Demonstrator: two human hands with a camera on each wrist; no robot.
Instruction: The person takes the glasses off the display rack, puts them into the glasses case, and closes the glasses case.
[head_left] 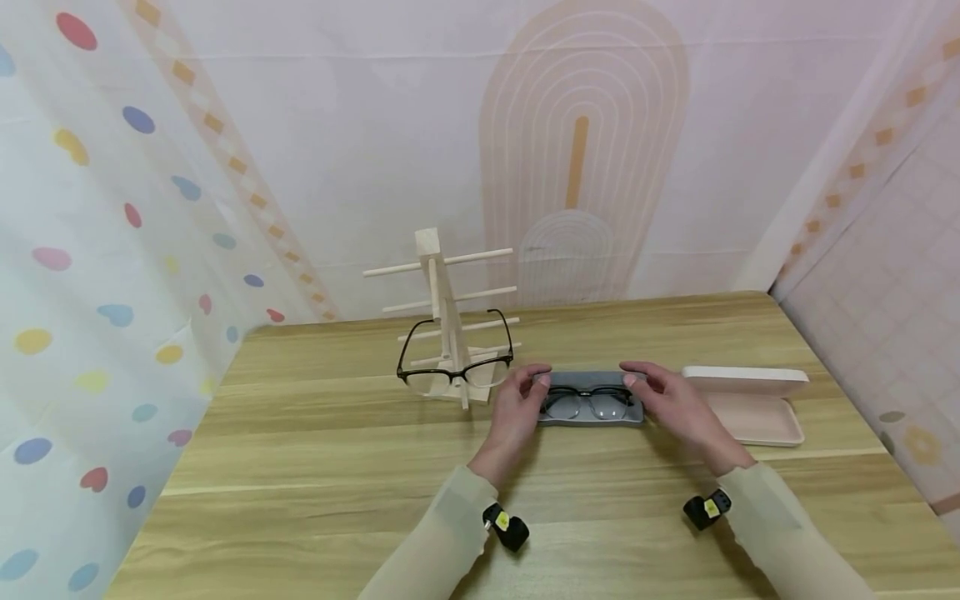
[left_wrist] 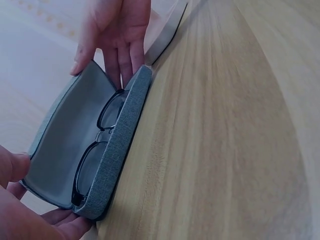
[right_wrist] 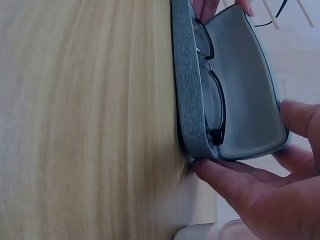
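A grey eyeglass case [head_left: 588, 379] stands with its lid raised on the table in front of me. Inside lie black half-rim glasses [head_left: 608, 405], lenses toward me. My left hand [head_left: 516, 410] holds the case's left end, the thumb at the lid's edge. At the other end my right hand [head_left: 681, 410] grips it likewise. The right wrist view shows the right thumb [right_wrist: 296, 116] on the lid's rim and fingers around the end of the base. In the left wrist view, the grey fabric base [left_wrist: 120, 145] rests on the wood.
Left of the case, a wooden glasses stand [head_left: 447, 321] with several pegs carries another black-framed pair of glasses [head_left: 457, 375]. An open white case [head_left: 750, 380] with a pink inside lies beyond my right hand. Behind the wooden table [head_left: 315, 467] hangs a patterned curtain [head_left: 375, 150].
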